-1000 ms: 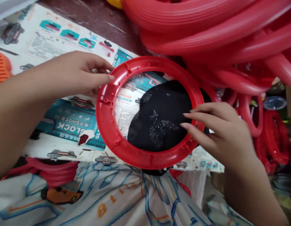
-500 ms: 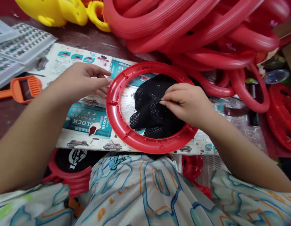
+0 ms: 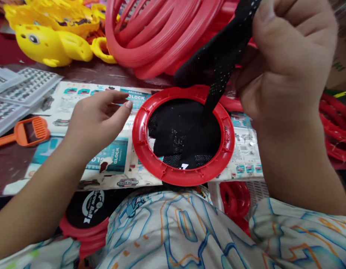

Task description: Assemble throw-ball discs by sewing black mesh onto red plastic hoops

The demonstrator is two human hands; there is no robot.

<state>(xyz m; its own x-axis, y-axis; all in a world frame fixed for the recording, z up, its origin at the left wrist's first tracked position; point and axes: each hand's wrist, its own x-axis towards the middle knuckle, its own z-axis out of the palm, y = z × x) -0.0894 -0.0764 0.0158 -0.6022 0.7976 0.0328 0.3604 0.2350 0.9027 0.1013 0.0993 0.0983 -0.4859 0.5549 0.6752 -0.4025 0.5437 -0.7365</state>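
Observation:
A red plastic ring with small pegs lies on a printed cardboard sheet in front of me. Black mesh fabric fills most of its opening, loosely overlapping, with a bit of white lettering at its near edge. High on the right, my right hand pinches a raised piece of black mesh fabric, which hangs down over the ring's far right side. I cannot tell whether it is joined to the fabric below. Left of the ring, my left hand hovers empty, thumb apart from its loosely bent fingers.
Red ribbed hoops are piled at the back. Yellow toy ducks stand back left, above trays of small metal parts. An orange slotted scoop lies left. Below the table edge is a red-rimmed black disc.
My right hand has risen up and to the right, lifting black fabric out of the ring. My left hand stays left of the ring. The camera view has shifted slightly.

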